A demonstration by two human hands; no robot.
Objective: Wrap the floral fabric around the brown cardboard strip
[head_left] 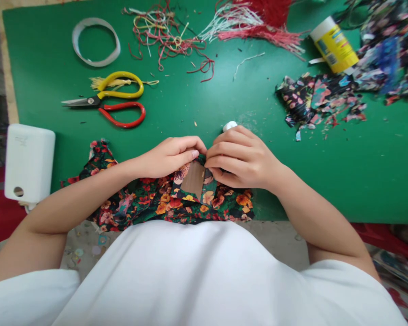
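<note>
My left hand (177,156) is closed, with thumb and forefinger pinching the upper edge of a floral fabric piece folded around a brown cardboard piece (193,180). From the other side, my right hand (246,156) comes in with curled fingers closed on the same fabric edge; its fingertips almost meet the left ones. A small white rounded end (230,125) pokes out above the right knuckles; the rest of it is hidden. Under both hands, a larger floral cloth (143,201) in red, orange and dark green spreads along the table's front edge.
Scissors (100,102) with yellow and red handles lie at left, below a white tape ring (77,43). A white box-shaped device (29,163) sits at the left edge. Tangled threads (163,34), red tassels (275,18), a yellow glue stick (336,47) and fabric scraps (319,99) occupy the far side.
</note>
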